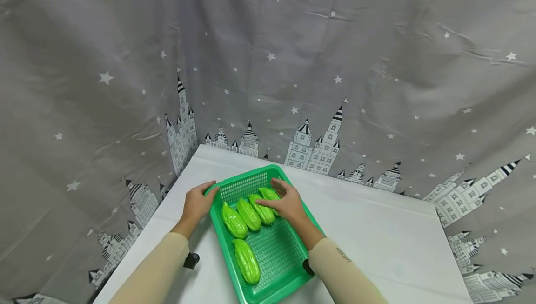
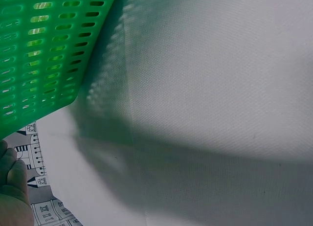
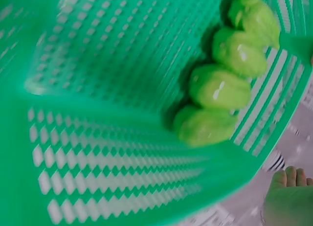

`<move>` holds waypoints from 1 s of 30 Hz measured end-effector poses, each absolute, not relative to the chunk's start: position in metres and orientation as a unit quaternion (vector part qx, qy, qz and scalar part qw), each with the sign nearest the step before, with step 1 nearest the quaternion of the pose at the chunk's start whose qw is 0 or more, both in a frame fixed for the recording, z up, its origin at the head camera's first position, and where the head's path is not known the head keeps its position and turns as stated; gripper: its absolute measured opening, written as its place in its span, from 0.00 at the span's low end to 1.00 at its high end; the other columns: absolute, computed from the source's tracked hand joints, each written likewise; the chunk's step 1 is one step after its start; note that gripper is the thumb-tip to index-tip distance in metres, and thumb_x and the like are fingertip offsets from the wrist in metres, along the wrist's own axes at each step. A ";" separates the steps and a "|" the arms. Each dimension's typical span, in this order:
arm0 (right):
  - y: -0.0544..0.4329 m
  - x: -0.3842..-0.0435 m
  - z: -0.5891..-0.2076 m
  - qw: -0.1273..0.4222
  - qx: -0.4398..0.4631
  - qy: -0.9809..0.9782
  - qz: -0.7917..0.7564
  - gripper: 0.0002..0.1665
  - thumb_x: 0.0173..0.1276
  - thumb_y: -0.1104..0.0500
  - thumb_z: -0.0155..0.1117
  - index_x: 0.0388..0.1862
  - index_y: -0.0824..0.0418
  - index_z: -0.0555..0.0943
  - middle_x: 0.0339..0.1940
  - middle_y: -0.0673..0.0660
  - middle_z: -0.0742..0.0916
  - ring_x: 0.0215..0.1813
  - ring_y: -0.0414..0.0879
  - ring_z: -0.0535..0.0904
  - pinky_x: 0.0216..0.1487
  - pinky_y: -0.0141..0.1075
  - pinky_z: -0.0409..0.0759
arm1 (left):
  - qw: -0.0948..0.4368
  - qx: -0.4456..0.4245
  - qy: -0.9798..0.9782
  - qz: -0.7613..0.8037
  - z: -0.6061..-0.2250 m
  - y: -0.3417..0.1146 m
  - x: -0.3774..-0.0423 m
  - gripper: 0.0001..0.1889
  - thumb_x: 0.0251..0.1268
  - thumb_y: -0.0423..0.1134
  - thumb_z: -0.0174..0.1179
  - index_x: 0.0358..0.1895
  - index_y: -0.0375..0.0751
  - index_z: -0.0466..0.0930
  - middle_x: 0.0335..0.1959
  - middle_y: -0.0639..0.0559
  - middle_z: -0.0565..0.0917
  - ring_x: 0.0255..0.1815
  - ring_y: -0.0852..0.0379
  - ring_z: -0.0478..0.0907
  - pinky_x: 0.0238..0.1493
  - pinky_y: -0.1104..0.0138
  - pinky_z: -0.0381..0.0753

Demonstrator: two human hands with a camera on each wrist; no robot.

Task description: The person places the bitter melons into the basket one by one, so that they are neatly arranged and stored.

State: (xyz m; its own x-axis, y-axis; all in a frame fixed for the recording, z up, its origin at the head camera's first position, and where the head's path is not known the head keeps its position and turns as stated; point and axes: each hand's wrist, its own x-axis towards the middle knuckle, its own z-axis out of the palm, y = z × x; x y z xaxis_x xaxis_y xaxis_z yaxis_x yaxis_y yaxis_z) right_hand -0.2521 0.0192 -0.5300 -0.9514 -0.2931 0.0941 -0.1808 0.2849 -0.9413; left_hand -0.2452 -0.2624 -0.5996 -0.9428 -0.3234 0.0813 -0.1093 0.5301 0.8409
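A green plastic basket (image 1: 271,290) sits on the white table, holding several shiny bright-green vegetables that look like bitter melons. Some lie in a row along its far part, including this bitter melon (image 1: 234,221); another bitter melon (image 1: 247,262) lies apart near the left wall. My left hand (image 1: 198,201) grips the basket's far left corner, thumb at the rim; in the left wrist view its fingers (image 2: 17,174) are outside the wall. Over the far right part of the basket, my right hand (image 1: 290,200) has its thumb and fingers spread, overlapping the rightmost melons and holding nothing.
The white table (image 1: 377,229) extends to the right of the basket. A grey curtain (image 1: 251,62) printed with stars and castles hangs behind and along both sides. Beige sleeves (image 1: 161,266) cover both forearms.
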 end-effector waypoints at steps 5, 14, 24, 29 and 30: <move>0.052 -0.255 -0.526 0.022 -0.127 0.817 -0.562 0.50 0.53 0.53 0.84 0.72 0.66 0.71 0.69 0.61 0.78 0.71 0.55 0.72 0.72 0.44 0.70 | 0.112 0.126 -0.869 -0.466 -0.600 -0.263 -0.246 0.23 0.76 0.47 0.59 0.66 0.38 0.78 0.65 0.40 0.78 0.69 0.40 0.72 0.67 0.50 0.74; 0.124 -0.249 -0.528 -0.016 -0.085 0.831 -0.550 0.48 0.51 0.53 0.85 0.69 0.64 0.74 0.66 0.62 0.80 0.69 0.55 0.74 0.71 0.41 0.72 | 0.109 0.123 -0.874 -0.458 -0.599 -0.264 -0.247 0.24 0.76 0.49 0.59 0.66 0.38 0.78 0.65 0.39 0.78 0.68 0.38 0.71 0.67 0.47 0.73; 0.190 -0.228 -0.542 -0.032 -0.032 0.834 -0.549 0.47 0.51 0.52 0.85 0.68 0.65 0.75 0.66 0.63 0.80 0.69 0.55 0.75 0.69 0.38 0.73 | 0.108 0.120 -0.877 -0.453 -0.599 -0.261 -0.247 0.24 0.76 0.48 0.58 0.67 0.37 0.77 0.65 0.38 0.78 0.68 0.38 0.71 0.67 0.47 0.73; 0.207 -0.214 -0.548 -0.032 -0.015 0.831 -0.555 0.47 0.52 0.53 0.85 0.68 0.66 0.75 0.66 0.64 0.80 0.69 0.56 0.75 0.69 0.37 0.73 | 0.115 0.118 -0.879 -0.448 -0.595 -0.261 -0.247 0.24 0.76 0.47 0.59 0.66 0.35 0.77 0.64 0.37 0.78 0.67 0.37 0.72 0.66 0.47 0.74; 0.210 -0.210 -0.549 -0.033 -0.011 0.831 -0.556 0.47 0.52 0.53 0.85 0.68 0.66 0.75 0.66 0.64 0.80 0.69 0.56 0.75 0.69 0.37 0.73 | 0.114 0.119 -0.878 -0.448 -0.595 -0.261 -0.247 0.24 0.76 0.47 0.59 0.66 0.35 0.77 0.64 0.37 0.78 0.67 0.37 0.72 0.67 0.47 0.74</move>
